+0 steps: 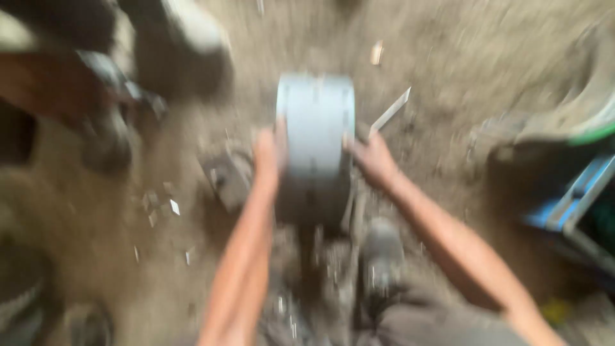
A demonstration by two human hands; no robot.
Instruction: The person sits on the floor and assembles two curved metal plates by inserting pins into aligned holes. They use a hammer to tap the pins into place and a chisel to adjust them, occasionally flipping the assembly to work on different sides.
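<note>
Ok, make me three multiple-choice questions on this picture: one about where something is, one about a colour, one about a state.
1. Where is the pale grey sheet-metal cylinder?
A. between both hands
B. on a shelf
C. in a blue crate

2. What colour is the dirt floor?
A. brown
B. white
C. red

3. How are the left hand and right hand placed?
A. both off the cylinder
B. one on each side of it
C. only the left touches

Answers: 1 A, a hand flanks each side. 2 A, dusty brown throughout. 3 B, fingers press both edges.
</note>
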